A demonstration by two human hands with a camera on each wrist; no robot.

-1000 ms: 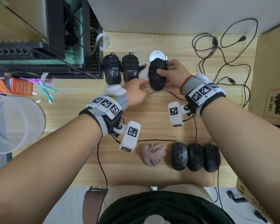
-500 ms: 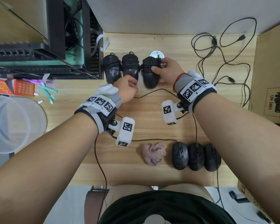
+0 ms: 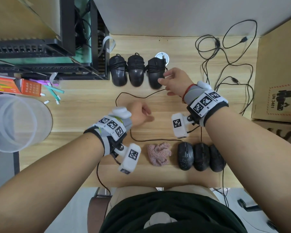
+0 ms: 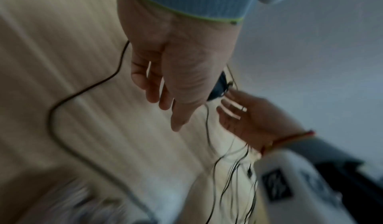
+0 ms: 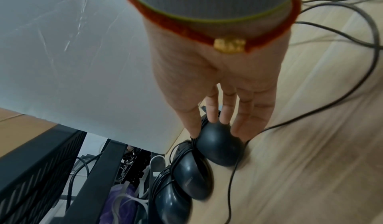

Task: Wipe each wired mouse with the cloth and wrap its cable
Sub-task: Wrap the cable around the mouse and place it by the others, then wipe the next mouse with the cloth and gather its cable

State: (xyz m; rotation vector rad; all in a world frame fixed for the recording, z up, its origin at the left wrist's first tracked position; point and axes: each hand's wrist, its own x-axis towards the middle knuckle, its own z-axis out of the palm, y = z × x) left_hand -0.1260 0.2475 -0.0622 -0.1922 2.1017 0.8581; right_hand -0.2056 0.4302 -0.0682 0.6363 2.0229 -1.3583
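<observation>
At the far edge of the pale wooden bench [image 3: 84, 105] three black cable-wrapped mice sit side by side; the right hand [image 3: 173, 81] rests straight fingertips [image 5: 213, 117] on the rightmost wrapped black mouse [image 3: 155, 73]. The left hand [image 3: 139, 113] hovers loose and empty over a stray black cable [image 3: 124, 95]. The crumpled pink cloth [image 3: 159, 153] lies just beside three unwrapped black mice [image 3: 201, 158] at the near edge.

Light wood desk [image 3: 84, 105] against white wall [image 3: 175, 14]; black metal rack [image 3: 40, 46] at left
</observation>
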